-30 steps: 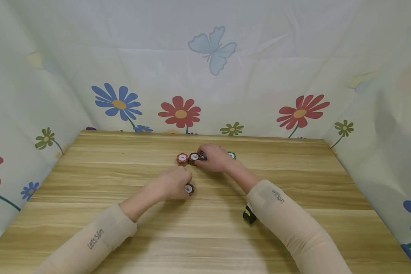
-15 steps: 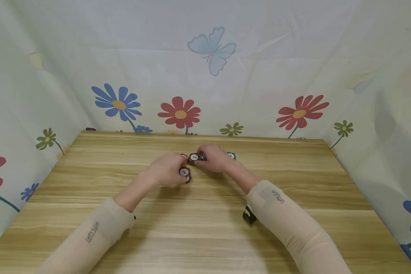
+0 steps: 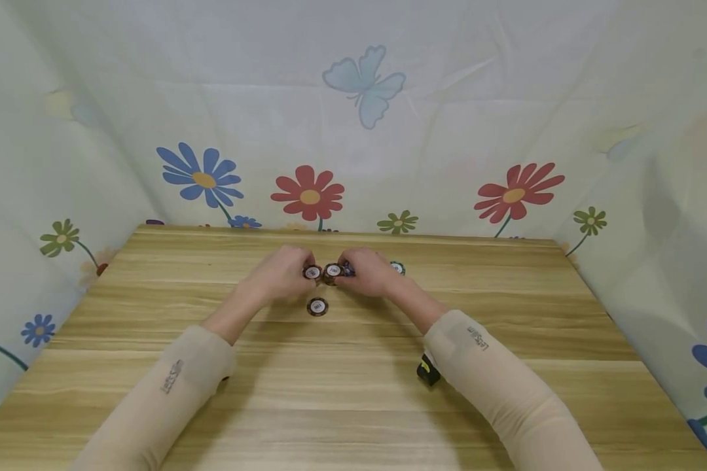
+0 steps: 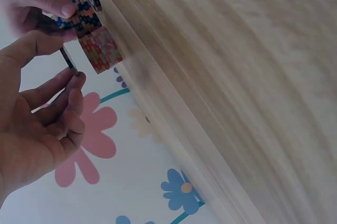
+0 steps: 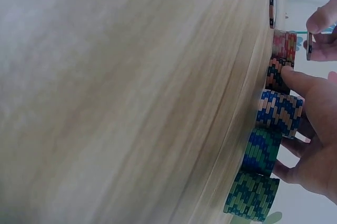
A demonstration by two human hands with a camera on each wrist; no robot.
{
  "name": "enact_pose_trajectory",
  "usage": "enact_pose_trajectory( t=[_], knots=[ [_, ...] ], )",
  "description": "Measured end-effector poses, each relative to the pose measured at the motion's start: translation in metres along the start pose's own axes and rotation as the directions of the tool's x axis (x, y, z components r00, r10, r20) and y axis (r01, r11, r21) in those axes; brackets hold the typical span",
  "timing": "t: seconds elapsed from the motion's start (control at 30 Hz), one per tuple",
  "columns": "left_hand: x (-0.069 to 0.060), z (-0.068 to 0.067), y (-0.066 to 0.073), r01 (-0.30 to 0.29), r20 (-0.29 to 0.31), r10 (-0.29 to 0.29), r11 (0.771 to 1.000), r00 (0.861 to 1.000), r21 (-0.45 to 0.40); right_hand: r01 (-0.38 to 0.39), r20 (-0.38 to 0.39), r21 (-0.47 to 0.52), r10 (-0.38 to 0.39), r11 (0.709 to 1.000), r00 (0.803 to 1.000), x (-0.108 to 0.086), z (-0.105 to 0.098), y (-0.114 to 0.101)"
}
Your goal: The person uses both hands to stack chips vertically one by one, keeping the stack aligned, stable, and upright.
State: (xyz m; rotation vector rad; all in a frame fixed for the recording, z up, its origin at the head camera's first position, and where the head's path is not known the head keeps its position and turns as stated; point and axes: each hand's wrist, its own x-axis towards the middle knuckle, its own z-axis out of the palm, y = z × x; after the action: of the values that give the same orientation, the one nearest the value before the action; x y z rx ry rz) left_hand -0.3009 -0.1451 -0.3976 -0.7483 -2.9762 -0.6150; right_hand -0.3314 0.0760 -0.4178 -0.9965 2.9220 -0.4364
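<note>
My left hand pinches a black poker chip between thumb and finger. In the right wrist view this chip is held just above the short red chip stack, apart from it. My right hand holds the black chip stack beside the red one, its thumb pressed to the near side and fingers behind the row. Another black chip marked 100 lies flat on the table in front of the stacks.
Right of the black stack stand a blue stack, a blue-green stack and a green stack. The wooden table meets a flowered cloth at the back. A small black object with yellow shows by the right sleeve.
My left hand has moved forward with one black chip to the red stack. A second black chip now lies alone on the table. My right hand has stayed in place.
</note>
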Motion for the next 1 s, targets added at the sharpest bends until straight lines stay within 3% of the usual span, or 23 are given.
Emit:
enact_pose_trajectory(
  t=[0.5, 1.0],
  knots=[
    [0.016, 0.012, 0.007, -0.005, -0.007, 0.006, 0.999, 1.000, 0.038, 0.011, -0.016, 0.008, -0.011, 1.000, 1.000, -0.001, 0.001, 0.001],
    [0.027, 0.014, 0.012, -0.040, 0.018, 0.038, 0.991, 0.999, 0.129, 0.009, -0.007, 0.021, -0.009, 1.000, 1.000, -0.001, -0.001, 0.001]
  ],
)
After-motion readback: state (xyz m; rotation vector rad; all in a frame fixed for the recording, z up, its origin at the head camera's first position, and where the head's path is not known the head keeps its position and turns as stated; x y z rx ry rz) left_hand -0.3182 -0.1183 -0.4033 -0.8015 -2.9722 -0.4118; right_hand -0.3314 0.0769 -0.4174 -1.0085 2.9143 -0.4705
